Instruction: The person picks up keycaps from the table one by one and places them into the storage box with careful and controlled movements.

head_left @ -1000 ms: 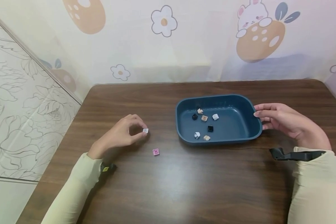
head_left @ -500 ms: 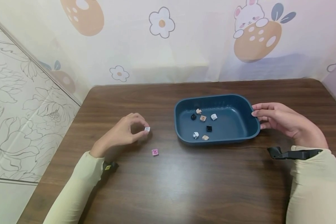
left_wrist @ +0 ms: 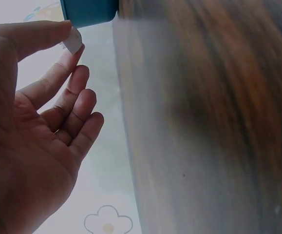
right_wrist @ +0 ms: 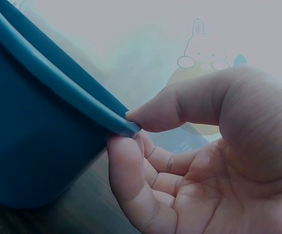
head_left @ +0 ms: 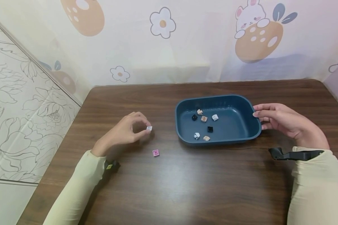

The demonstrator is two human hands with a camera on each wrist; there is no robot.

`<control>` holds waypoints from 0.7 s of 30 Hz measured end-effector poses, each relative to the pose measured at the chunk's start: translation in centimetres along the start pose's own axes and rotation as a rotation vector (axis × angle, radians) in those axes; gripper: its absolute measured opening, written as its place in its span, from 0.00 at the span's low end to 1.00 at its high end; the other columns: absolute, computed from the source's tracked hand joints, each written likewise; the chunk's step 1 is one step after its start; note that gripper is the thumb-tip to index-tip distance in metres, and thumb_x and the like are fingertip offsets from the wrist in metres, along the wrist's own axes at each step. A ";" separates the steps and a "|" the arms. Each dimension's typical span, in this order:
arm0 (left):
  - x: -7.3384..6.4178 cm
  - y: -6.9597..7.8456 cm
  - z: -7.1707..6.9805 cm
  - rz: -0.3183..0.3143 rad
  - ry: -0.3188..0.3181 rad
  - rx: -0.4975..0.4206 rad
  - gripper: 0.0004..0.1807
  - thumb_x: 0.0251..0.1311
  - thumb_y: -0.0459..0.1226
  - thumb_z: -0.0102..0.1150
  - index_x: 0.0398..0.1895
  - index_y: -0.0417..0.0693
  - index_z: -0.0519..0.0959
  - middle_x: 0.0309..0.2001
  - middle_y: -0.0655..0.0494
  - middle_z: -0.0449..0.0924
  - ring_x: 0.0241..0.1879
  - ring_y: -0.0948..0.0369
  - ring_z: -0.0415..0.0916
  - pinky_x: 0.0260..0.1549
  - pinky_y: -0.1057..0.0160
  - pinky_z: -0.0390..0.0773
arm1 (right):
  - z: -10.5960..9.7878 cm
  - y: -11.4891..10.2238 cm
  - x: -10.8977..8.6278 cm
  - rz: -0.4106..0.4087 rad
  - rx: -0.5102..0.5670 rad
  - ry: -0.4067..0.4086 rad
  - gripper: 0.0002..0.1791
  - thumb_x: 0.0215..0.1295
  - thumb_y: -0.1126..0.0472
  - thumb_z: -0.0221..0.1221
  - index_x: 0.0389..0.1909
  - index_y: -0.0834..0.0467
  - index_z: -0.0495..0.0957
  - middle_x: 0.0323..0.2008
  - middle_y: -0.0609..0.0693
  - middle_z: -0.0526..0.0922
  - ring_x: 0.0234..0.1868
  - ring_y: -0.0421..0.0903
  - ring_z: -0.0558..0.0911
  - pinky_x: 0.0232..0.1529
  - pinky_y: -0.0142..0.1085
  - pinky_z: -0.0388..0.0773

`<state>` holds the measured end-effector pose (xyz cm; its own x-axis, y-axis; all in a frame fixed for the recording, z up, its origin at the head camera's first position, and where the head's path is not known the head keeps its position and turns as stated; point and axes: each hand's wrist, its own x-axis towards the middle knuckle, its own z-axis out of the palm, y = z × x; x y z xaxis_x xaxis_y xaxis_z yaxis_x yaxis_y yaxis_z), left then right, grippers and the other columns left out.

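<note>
My left hand (head_left: pixel 124 131) pinches a small white keycap (head_left: pixel 149 128) between thumb and forefinger, over the left part of the table. In the left wrist view the white keycap (left_wrist: pixel 73 41) sits at the fingertips while the other fingers stay loosely bent. A pink keycap (head_left: pixel 156 153) lies on the table just nearer than that hand. To the right stands a blue plastic tub (head_left: pixel 231 141), with several keycaps scattered inside, among them a black keycap (head_left: pixel 210 129) and a tan keycap (head_left: pixel 204 119). My right hand (head_left: pixel 287 122) grips the tub's right rim; the right wrist view shows thumb and forefinger pinching the rim (right_wrist: pixel 87 100).
Brown wood-grain table (head_left: pixel 169 193) spreads under everything. Its far edge meets a wall covering (head_left: pixel 186 43) with flower and rabbit prints. A white panel with drawn flowers (head_left: pixel 17 125) borders the left side.
My left hand has shifted slightly right and away from me with the white keycap pinched in it. The right hand keeps its grip on the tub; the head view has moved a little.
</note>
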<state>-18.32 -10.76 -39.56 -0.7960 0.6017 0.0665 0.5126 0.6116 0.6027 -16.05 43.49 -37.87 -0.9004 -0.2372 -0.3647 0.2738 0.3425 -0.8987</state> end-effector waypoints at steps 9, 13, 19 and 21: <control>0.2 0.1 0.0 0.006 0.000 0.009 0.08 0.65 0.44 0.71 0.46 0.58 0.87 0.47 0.62 0.84 0.54 0.55 0.79 0.60 0.47 0.77 | 0.1 -0.2 0.1 0.008 0.003 0.001 0.19 0.82 0.65 0.50 0.45 0.37 0.82 0.36 0.40 0.88 0.33 0.40 0.89 0.40 0.34 0.88; 0.3 0.3 -0.1 0.018 0.006 0.015 0.08 0.65 0.43 0.71 0.46 0.58 0.88 0.47 0.62 0.84 0.54 0.55 0.79 0.60 0.47 0.77 | 0.1 -0.3 0.1 0.002 0.000 -0.007 0.19 0.82 0.66 0.49 0.45 0.38 0.82 0.36 0.40 0.88 0.33 0.39 0.88 0.40 0.34 0.88; 0.7 0.4 0.1 0.020 -0.001 0.004 0.08 0.66 0.45 0.71 0.46 0.61 0.88 0.47 0.63 0.84 0.55 0.57 0.79 0.60 0.47 0.77 | 0.1 -0.1 0.0 0.002 -0.005 -0.001 0.19 0.82 0.65 0.50 0.45 0.37 0.82 0.36 0.40 0.88 0.34 0.40 0.88 0.40 0.34 0.88; 0.9 0.4 0.3 0.017 -0.009 -0.004 0.08 0.66 0.46 0.70 0.46 0.62 0.88 0.47 0.63 0.84 0.55 0.57 0.79 0.60 0.47 0.77 | 0.1 -0.1 0.0 0.005 -0.001 0.001 0.19 0.82 0.65 0.50 0.45 0.37 0.82 0.36 0.40 0.88 0.34 0.40 0.89 0.40 0.34 0.88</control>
<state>-18.73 -9.84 -39.47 -0.7840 0.6168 0.0700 0.5252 0.5991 0.6043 -16.01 43.42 -37.82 -0.8995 -0.2342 -0.3689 0.2781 0.3444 -0.8967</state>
